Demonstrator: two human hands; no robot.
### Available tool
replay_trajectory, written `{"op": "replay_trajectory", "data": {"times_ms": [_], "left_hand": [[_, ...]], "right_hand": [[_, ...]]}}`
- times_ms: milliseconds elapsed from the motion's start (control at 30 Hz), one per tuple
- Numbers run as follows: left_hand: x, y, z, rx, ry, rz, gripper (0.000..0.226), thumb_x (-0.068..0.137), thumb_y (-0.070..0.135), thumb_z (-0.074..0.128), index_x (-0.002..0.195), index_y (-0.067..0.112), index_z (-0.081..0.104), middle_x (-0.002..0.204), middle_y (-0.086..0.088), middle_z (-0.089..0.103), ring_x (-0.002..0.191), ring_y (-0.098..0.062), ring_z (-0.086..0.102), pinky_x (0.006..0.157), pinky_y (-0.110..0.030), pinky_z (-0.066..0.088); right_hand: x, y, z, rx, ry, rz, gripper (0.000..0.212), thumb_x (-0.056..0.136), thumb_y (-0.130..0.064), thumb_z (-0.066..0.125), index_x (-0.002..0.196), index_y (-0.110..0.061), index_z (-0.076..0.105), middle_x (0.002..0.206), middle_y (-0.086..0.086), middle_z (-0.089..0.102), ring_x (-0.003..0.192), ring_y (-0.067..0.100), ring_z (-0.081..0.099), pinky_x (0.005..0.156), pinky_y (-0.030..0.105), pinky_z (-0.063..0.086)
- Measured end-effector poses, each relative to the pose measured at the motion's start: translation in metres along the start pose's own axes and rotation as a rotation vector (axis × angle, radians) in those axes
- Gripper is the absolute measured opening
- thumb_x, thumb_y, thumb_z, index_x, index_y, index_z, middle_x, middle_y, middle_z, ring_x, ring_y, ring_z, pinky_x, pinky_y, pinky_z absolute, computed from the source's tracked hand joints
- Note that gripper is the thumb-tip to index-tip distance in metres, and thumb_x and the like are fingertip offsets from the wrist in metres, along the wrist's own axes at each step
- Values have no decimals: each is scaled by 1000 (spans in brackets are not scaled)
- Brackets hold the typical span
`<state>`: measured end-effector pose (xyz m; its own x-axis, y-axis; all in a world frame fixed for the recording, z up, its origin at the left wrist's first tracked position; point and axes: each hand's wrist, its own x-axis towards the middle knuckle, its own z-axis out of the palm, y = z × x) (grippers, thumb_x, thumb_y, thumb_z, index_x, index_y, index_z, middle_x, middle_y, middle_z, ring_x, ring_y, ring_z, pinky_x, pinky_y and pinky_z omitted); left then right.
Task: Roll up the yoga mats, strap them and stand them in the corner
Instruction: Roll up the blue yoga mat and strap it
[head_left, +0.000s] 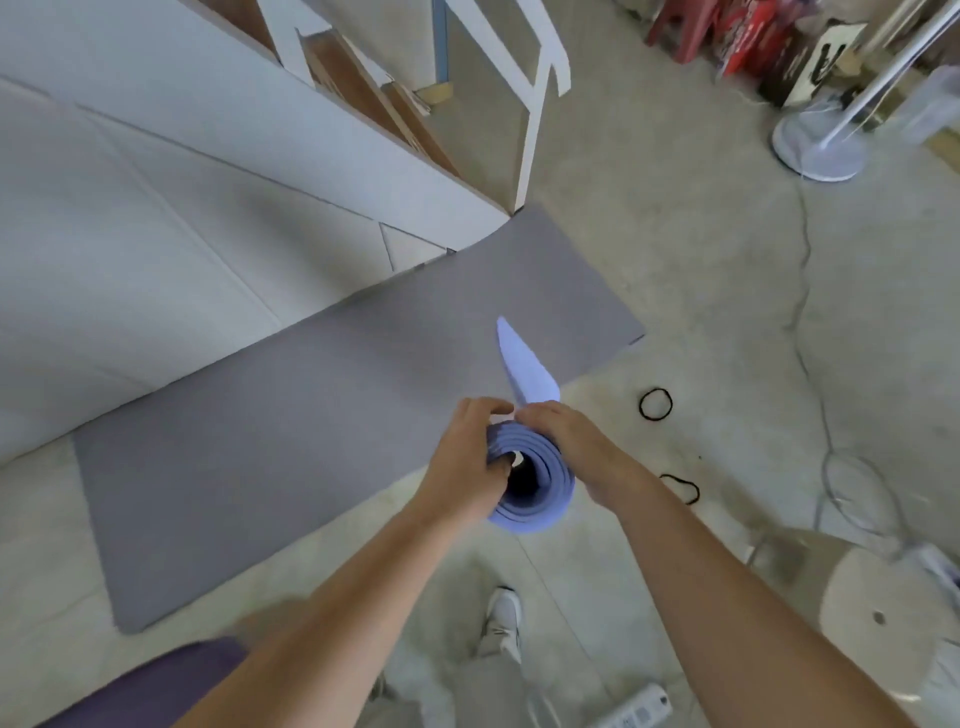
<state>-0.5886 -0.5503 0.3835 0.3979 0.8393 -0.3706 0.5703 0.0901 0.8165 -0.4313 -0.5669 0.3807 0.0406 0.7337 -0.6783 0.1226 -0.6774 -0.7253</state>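
1. Purple mat (535, 499): rolled, held off the floor at centre of view, one end facing you, hollow core visible. Its loose end (524, 364) sticks out on the far side, paler face showing.
2. Your left grip (467, 457): closed round the roll's left side, fingers curled over the far edge, thumb at the core's rim.
3. Your right grip (566, 441): closed on the roll's right side, fingers curled over the top at the base of the loose end.
4. Grey mat (311, 426): flat, unrolled on the floor, running near-left to far-right beneath and beyond the roll.
5. Black band (655, 404): round loop on the floor, just right of the grey mat's edge.
6. 2nd black band (680, 487): flattened, on the floor right of your right wrist, partly hidden by it.
7. White panel (182, 218): far left, along the grey mat's far edge.
8. Fan base (818, 145): far right.
9. White stool (883, 608): near right.
10. Shoe (504, 618): near, below the roll.
11. Power strip (634, 712): near edge, blurred.
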Motion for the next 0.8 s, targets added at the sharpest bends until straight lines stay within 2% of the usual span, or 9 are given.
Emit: {"op": "replay_trajectory", "data": {"times_ms": [67,200,300,400,467,533,600,700,800], "left_hand": [[25,-21,29,37,-65,-5,55,84,-6,55,132,20,51,129,8,48,108,-9,56,88,-19,43],[58,-59,83,70,-175,-42,58,87,-4,53,139,21,48,134,9,44,104,-4,54,87,-17,41],[73,-75,111,90,-204,-33,58,90,-2,54,145,15,45,140,8,42,107,-3,52,91,-15,39],[96,-76,123,115,-214,-26,55,92,5,57,145,12,44,142,7,40,105,-3,50,90,-14,36],[113,-73,124,199,-251,-26,42,93,9,57,135,10,54,132,6,42,100,-8,50,84,-15,34],[125,-70,125,314,-286,-31,20,93,13,56,112,8,59,115,5,51,95,-19,56,74,-26,36],[130,-68,125,426,-293,-43,12,91,15,56,101,7,56,98,-3,61,89,-29,59,69,-36,43],[135,-67,121,594,-295,-68,16,90,10,55,105,8,51,104,-7,57,93,-31,56,73,-37,42],[133,-69,122,684,-305,-70,44,91,9,58,132,8,43,129,-10,50,113,-34,54,84,-40,44]], "right_hand": [[26,39,-16,5,65,54,29,96,-30,59,91,-2,58,83,3,60,74,16,56,71,32,44],[74,111,-36,105,107,240,38,93,-49,58,111,-15,55,105,-1,58,88,19,54,76,37,45],[106,153,-47,114,107,297,32,89,-53,58,92,-21,59,91,-1,61,81,19,56,73,36,46],[131,166,-59,101,145,281,17,88,-35,66,82,-19,64,73,-3,64,67,18,57,62,30,45],[148,163,-69,-58,165,284,14,86,-23,66,73,-18,63,68,2,60,63,21,52,57,27,42],[164,157,-75,-388,209,251,31,86,-14,58,57,-18,48,59,2,44,61,24,37,50,27,31],[168,150,-79,-650,279,188,35,86,-11,51,53,-17,40,58,0,37,65,26,36,51,30,29],[157,149,-90,-698,287,-12,29,85,-8,49,57,-15,50,64,0,46,68,26,46,58,35,40],[133,158,-93,-688,195,-253,23,89,-12,52,75,-12,70,77,1,57,76,26,56,69,36,49]]}}
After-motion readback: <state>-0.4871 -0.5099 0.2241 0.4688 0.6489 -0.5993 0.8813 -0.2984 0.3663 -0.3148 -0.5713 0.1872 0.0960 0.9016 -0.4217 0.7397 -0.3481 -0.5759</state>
